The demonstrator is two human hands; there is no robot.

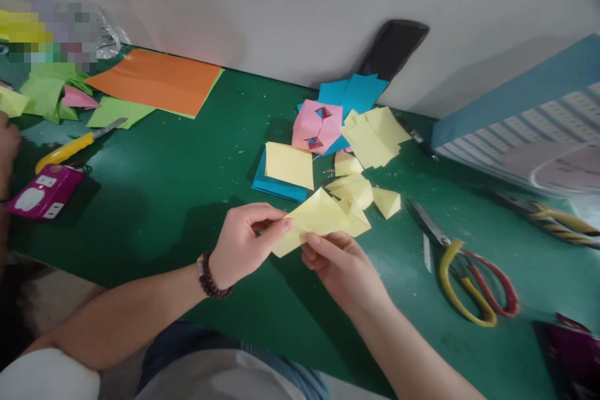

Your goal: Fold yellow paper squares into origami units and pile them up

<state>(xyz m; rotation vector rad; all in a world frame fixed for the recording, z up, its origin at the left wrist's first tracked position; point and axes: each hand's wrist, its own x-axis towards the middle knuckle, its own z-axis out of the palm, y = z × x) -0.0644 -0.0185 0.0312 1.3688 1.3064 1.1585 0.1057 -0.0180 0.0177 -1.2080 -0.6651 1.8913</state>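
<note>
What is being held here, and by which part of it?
A sheet of yellow paper, by its near edge: left hand at its left end, right hand nearer the middle.

The green tabletop (178, 156) bears scissors (469, 281), coloured papers (159, 78) and a folded pink shape (319, 126)

No text, label, brand, number or sign can be read (left or right, near or far).

A phone (394, 47) is leaning against the wall (281, 12); pliers (560, 219) are lying near a box (520, 119); a knife (68, 150) is resting beside a magenta device (49, 190).
</note>
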